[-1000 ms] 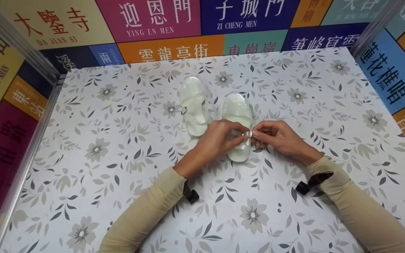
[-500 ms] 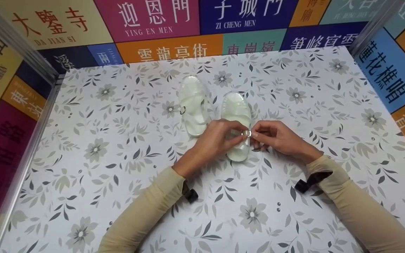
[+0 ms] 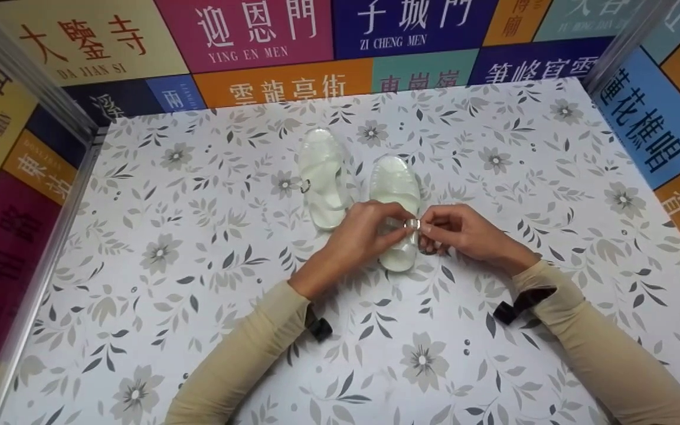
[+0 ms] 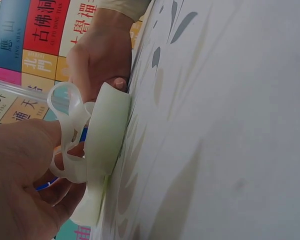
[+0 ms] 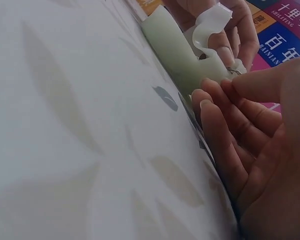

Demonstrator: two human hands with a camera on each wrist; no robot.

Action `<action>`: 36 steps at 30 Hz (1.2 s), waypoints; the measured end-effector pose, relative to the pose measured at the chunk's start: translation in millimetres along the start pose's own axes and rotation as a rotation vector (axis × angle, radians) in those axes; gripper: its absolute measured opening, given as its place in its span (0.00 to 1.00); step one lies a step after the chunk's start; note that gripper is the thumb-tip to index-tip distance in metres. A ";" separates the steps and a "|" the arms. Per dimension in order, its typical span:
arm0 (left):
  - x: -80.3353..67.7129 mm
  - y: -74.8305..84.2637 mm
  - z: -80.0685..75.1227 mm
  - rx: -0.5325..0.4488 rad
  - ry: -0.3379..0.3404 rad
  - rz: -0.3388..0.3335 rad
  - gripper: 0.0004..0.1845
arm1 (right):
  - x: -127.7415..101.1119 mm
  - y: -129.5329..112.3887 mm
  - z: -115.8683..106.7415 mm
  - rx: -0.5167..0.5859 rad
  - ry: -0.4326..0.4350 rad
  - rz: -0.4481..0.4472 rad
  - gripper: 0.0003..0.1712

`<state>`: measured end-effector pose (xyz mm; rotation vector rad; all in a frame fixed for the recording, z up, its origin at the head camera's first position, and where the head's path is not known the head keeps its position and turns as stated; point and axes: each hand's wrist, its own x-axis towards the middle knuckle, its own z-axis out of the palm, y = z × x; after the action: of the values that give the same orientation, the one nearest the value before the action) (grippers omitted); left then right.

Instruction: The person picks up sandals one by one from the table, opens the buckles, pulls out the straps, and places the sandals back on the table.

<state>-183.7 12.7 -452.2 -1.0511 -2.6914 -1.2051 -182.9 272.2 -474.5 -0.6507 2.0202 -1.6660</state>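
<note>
Two translucent pale-green jelly sandals lie side by side on the floral tablecloth [image 3: 198, 248]. The left sandal [image 3: 323, 177] lies untouched, a small metal buckle at its left side. Over the heel end of the right sandal [image 3: 396, 183] both hands meet. My left hand [image 3: 369, 233] pinches the sandal's clear strap [image 4: 70, 117] beside a small metal buckle [image 3: 412, 224]. My right hand [image 3: 452, 231] pinches the strap at that buckle from the other side, fingers curled. In the right wrist view the right sandal [image 5: 177, 52] lies on the cloth with its strap [image 5: 207, 25] arching above it.
Colourful panels with Chinese characters wall the table at the back [image 3: 293, 41], left [image 3: 3, 177] and right [image 3: 659, 118]. Metal frame posts [image 3: 27, 77] stand at the back corners. Black wrist-camera straps [image 3: 319, 327] sit on both beige sleeves.
The right hand's fingers have curled in a little tighter at the buckle. Both hands stay at the right sandal's strap; the sandals have not moved.
</note>
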 end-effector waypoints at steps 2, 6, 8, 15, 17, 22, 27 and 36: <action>-0.1 0.1 0.0 -0.006 0.001 -0.002 0.10 | 0.8 1.2 1.1 -0.001 -0.001 -0.008 0.11; -0.5 0.3 -0.5 -0.009 0.005 -0.002 0.10 | 1.4 3.0 2.0 -0.008 0.007 -0.026 0.10; -0.6 0.4 -0.8 -0.010 0.006 -0.001 0.10 | 1.2 3.1 2.0 -0.006 0.009 -0.031 0.10; -0.4 1.7 -0.8 -0.004 0.005 -0.005 0.11 | 0.3 2.3 1.4 0.011 0.004 -0.040 0.10; -0.2 2.2 -0.5 -0.001 0.003 -0.003 0.11 | 0.1 2.1 1.4 0.012 0.003 -0.038 0.10; 0.2 2.8 0.3 -0.003 -0.002 0.003 0.12 | 0.1 1.6 0.6 0.000 0.004 -0.019 0.11; 0.0 1.6 0.7 -0.026 0.005 0.009 0.12 | -0.4 -1.4 -0.4 -0.005 0.011 0.017 0.13; -0.7 1.2 2.1 -0.024 0.022 0.022 0.12 | 0.3 1.1 0.2 0.037 0.109 -0.027 0.13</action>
<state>-181.9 14.2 -453.1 -1.0610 -2.6490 -1.2406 -183.1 272.0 -475.7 -0.5884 2.0588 -1.7861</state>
